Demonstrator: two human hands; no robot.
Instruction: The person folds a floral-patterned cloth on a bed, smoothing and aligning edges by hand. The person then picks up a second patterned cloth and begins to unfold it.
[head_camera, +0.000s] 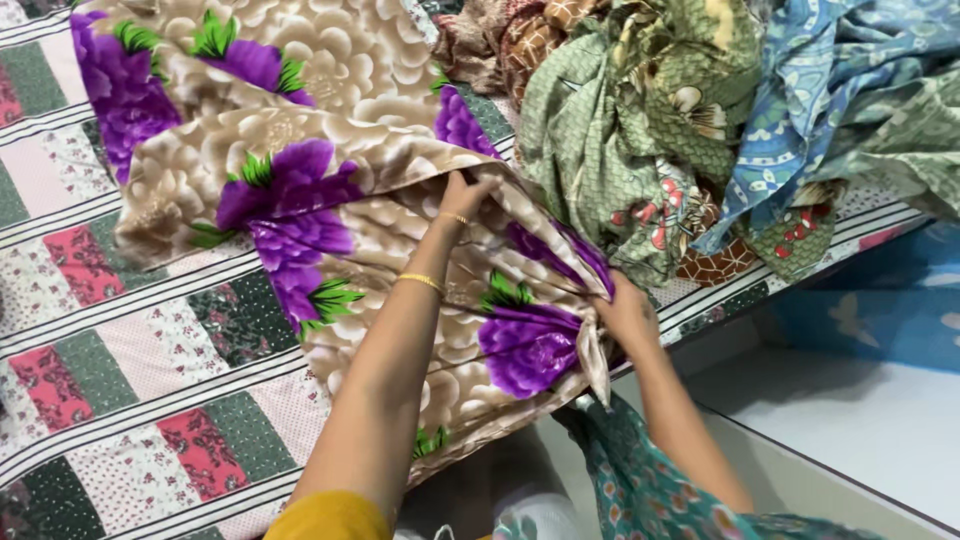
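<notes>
Beige floral sheet (330, 200) with purple blooms is the reference; both hands are on it. Left hand (466, 196) is closed, pinching a folded edge near the sheet's middle; gold bangles (422, 282) sit on that forearm. Right hand (626, 310) is closed too, gripping a bunched corner at the sheet's right edge, with the corner's tail hanging down just below the fist.

Sheet lies spread and partly folded on the bed (110, 370), which has a patchwork cover in pink, green and white blocks with striped bands. Its lower edge hangs off the bed's near side.

Right of the sheet, and beyond it, is a pile of crumpled clothes (700, 130) in green, blue and brown prints, touching the sheet near the right hand.

Below the sheet: teal printed garment (650, 490) and a mustard sleeve (325, 518) on the person. White floor (860, 420) lies right of the bed.
</notes>
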